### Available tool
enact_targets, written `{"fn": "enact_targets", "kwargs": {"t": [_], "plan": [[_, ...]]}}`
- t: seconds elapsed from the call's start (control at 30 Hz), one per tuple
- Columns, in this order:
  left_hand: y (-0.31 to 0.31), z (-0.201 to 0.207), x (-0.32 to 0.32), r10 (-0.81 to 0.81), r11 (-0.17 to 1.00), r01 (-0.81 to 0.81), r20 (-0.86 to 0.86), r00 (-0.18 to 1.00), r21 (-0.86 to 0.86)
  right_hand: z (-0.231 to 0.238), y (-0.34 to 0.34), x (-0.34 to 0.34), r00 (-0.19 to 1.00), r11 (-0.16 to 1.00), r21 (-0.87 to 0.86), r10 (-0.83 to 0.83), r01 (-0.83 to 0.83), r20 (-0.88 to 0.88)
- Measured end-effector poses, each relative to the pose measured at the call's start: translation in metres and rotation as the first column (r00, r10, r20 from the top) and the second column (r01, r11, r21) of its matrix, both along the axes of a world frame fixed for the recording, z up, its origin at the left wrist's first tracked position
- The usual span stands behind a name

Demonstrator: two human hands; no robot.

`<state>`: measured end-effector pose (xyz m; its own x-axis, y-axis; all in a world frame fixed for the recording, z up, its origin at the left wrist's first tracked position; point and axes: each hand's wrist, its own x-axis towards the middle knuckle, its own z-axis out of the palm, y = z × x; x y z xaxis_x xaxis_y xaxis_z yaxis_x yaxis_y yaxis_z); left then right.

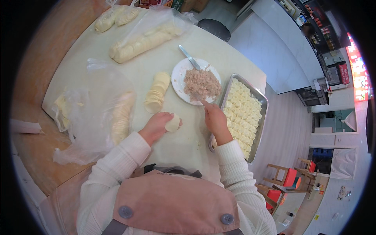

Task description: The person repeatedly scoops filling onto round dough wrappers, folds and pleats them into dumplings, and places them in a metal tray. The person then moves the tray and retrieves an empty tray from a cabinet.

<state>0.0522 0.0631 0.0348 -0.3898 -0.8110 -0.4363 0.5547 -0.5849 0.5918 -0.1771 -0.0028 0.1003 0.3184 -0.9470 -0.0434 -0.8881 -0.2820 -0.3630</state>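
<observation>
A round, pale dumpling wrapper (172, 123) lies across the fingers of my left hand (156, 124), held by the thumb. My right hand (216, 120) grips a thin filling spreader (200, 98), its far end at the near edge of the minced meat (203, 83). The meat sits on a white plate (177, 83), where a second, metal-coloured flat utensil (189, 57) rests over the far rim. Just beyond my left hand is a leaning row of wrappers (157, 92). Right of my right hand, a metal tray (264, 102) holds rows of folded dumplings (243, 115).
Clear plastic bags with stacked wrappers (122, 117) lie on the left of the pale table (188, 145). Another long bagged stack (143, 46) and smaller bags (115, 17) lie at the far side. A dark round stool (214, 29) stands beyond; red-seated chairs (290, 177) are to the right.
</observation>
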Motion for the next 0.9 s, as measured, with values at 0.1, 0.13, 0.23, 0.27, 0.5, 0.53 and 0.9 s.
{"fn": "enact_targets", "kwargs": {"t": [0.1, 0.13, 0.23, 0.27, 0.5, 0.53, 0.9], "plan": [[-0.019, -0.006, -0.017, 0.211, 0.955, -0.178, -0.123, 0.970, 0.239, 0.001, -0.003, -0.001, 0.999, 0.997, 0.064, 0.047, -0.046, -0.022], [-0.027, -0.008, -0.020, 0.245, 0.935, -0.204, -0.115, 0.963, 0.289, 0.001, -0.002, -0.004, 0.999, 0.994, 0.099, 0.049, -0.048, -0.017], [-0.048, -0.011, -0.027, 0.323, 0.887, -0.261, -0.105, 0.941, 0.382, -0.002, 0.002, -0.011, 1.000, 0.995, 0.098, 0.003, -0.005, 0.025], [-0.053, -0.012, -0.032, 0.333, 0.888, -0.279, -0.092, 0.938, 0.366, -0.004, 0.004, -0.012, 0.997, 0.998, 0.060, -0.014, 0.010, 0.070], [-0.078, -0.019, -0.057, 0.441, 0.864, -0.355, -0.199, 0.875, 0.356, -0.018, 0.037, 0.003, 0.970, 0.994, 0.092, 0.039, -0.062, 0.241], [-0.077, -0.019, -0.056, 0.458, 0.853, -0.390, -0.140, 0.878, 0.347, -0.015, 0.042, 0.003, 0.980, 0.992, 0.106, 0.042, -0.064, 0.193], [-0.053, 0.017, -0.035, 0.429, 0.894, -0.357, -0.282, 0.858, 0.272, 0.022, 0.032, 0.006, 0.675, 0.731, 0.682, -0.503, -0.001, 0.540]]}}
